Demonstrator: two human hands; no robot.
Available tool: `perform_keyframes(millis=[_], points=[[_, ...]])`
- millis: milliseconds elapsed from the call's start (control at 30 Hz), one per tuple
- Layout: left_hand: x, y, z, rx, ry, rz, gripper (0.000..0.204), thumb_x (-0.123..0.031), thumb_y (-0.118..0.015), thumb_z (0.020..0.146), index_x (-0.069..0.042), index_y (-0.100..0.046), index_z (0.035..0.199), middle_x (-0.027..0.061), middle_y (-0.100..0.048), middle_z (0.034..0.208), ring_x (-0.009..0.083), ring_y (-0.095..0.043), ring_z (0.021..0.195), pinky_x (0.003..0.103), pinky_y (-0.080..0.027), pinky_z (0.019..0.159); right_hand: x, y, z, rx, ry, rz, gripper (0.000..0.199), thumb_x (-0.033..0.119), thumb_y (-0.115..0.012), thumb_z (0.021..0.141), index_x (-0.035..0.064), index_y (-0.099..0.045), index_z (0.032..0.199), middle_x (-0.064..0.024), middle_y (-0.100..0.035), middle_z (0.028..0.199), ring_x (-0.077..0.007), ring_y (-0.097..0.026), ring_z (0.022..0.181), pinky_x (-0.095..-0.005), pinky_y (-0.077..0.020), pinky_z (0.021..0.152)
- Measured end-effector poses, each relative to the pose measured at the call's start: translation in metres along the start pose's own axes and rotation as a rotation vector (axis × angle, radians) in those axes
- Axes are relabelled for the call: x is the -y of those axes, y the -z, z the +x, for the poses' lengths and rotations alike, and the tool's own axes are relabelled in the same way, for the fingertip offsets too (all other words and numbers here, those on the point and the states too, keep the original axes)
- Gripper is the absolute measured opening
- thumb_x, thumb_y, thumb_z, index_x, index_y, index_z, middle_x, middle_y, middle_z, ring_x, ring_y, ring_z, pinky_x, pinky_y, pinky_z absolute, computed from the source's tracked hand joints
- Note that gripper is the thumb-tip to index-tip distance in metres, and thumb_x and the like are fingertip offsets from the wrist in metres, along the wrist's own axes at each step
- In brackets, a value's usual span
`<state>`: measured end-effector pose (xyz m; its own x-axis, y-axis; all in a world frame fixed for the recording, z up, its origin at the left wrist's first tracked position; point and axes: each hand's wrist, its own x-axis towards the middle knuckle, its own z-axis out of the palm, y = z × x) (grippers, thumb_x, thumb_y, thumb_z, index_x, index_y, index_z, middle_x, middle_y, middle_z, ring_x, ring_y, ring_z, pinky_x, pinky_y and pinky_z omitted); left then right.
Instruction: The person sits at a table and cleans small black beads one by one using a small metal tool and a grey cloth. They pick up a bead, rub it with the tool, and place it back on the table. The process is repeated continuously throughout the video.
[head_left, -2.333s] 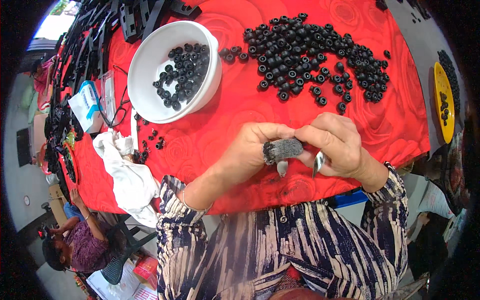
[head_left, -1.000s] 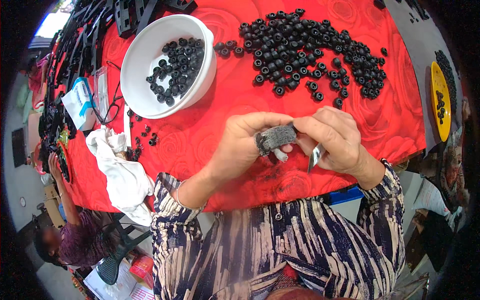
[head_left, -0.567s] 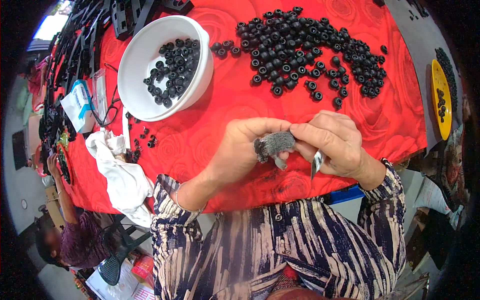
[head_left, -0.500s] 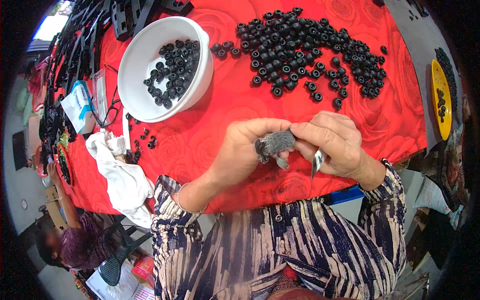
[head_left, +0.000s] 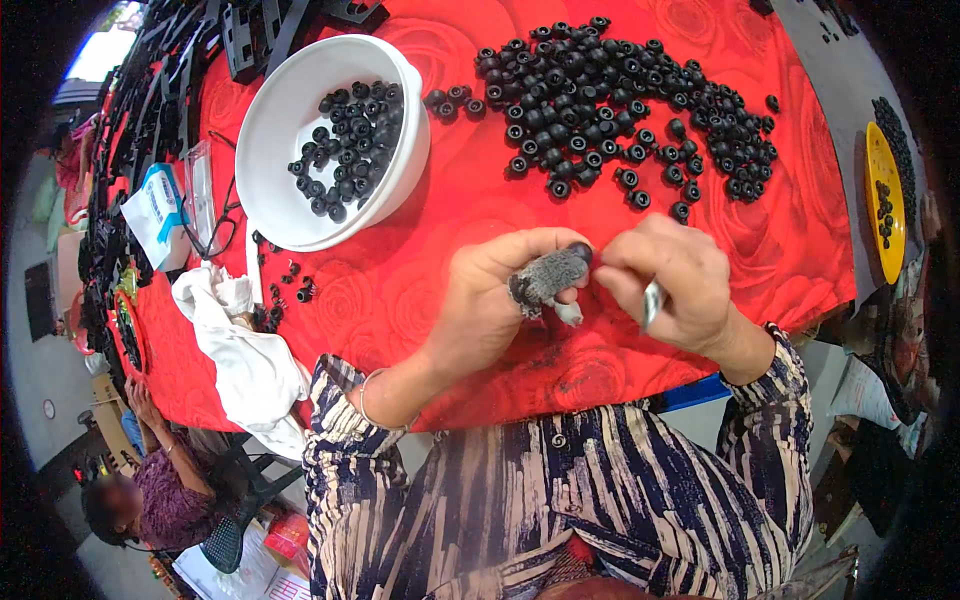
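My left hand (head_left: 480, 290) is closed, pinching a small black round part (head_left: 579, 252) between thumb and fingers. A worn grey fuzzy wrap (head_left: 550, 276) lies around its fingers, dark at one end, with a pale tip (head_left: 569, 314) below. Beside it, my right hand (head_left: 680, 275) is curled around a thin shiny metal blade (head_left: 653, 303) that sticks out under the fingers. A small gap separates the right fingertips from the black part. Dark crumbs dot the red cloth (head_left: 440, 375) under my hands.
A large pile of black round parts (head_left: 590, 110) spreads ahead. A white bowl (head_left: 265, 150) with more of them stands to the left, near a white cloth (head_left: 235, 350) and glasses (head_left: 222, 225). A yellow tray (head_left: 882, 215) sits far right. Another person (head_left: 175, 490) is at lower left.
My right hand has drawn back slightly from my left, and its blade has turned. The black part now shows at the left fingertips. The other person's arm has lowered.
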<state>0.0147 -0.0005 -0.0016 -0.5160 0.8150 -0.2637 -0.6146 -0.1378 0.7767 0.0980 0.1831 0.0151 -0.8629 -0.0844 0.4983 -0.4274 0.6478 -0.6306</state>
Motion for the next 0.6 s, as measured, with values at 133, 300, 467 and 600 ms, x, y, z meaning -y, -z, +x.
perform_keyframes(millis=[133, 300, 467, 600], points=[[-0.0005, 0.0048, 0.0004, 0.001, -0.097, 0.052, 0.022, -0.003, -0.053, 0.09, 0.003, -0.059, 0.11, 0.0045, -0.062, 0.086, 0.0102, -0.061, 0.072, 0.023, -0.051, 0.065, 0.0042, 0.0079, 0.0067, 0.08, -0.256, 0.253, 0.031, 0.009, -0.067, 0.075, -0.0007, -0.054, 0.102, -0.0105, -0.051, 0.076, -0.0242, -0.053, 0.064, -0.0334, -0.0417, 0.056], [-0.0044, 0.0029, -0.0003, 0.029, -0.125, 0.132, 0.022, -0.003, -0.054, 0.09, 0.002, -0.059, 0.111, 0.0043, -0.062, 0.088, 0.0104, -0.061, 0.073, 0.023, -0.051, 0.065, 0.0029, 0.0075, 0.0072, 0.167, -0.299, 0.279, 0.019, 0.008, -0.056, 0.084, -0.0006, -0.053, 0.101, -0.0111, -0.05, 0.079, -0.0247, -0.053, 0.068, -0.0348, -0.0417, 0.061], [-0.002, 0.0052, 0.0014, 0.05, -0.127, 0.149, 0.023, -0.002, -0.054, 0.089, 0.002, -0.059, 0.111, 0.0044, -0.062, 0.091, 0.0102, -0.061, 0.074, 0.023, -0.051, 0.065, 0.0028, 0.0062, 0.0075, 0.157, -0.339, 0.236, 0.016, 0.005, -0.055, 0.084, -0.0009, -0.054, 0.099, -0.0113, -0.05, 0.077, -0.0249, -0.053, 0.068, -0.0336, -0.0417, 0.06], [-0.003, 0.0045, 0.0008, 0.067, -0.107, 0.12, 0.024, -0.003, -0.054, 0.089, 0.003, -0.058, 0.112, 0.0045, -0.062, 0.091, 0.0102, -0.061, 0.074, 0.023, -0.051, 0.065, 0.0019, 0.0053, 0.0073, 0.163, -0.344, 0.212, 0.016, 0.006, -0.056, 0.084, -0.0006, -0.054, 0.099, -0.0117, -0.051, 0.077, -0.025, -0.054, 0.069, -0.0336, -0.0421, 0.06]])
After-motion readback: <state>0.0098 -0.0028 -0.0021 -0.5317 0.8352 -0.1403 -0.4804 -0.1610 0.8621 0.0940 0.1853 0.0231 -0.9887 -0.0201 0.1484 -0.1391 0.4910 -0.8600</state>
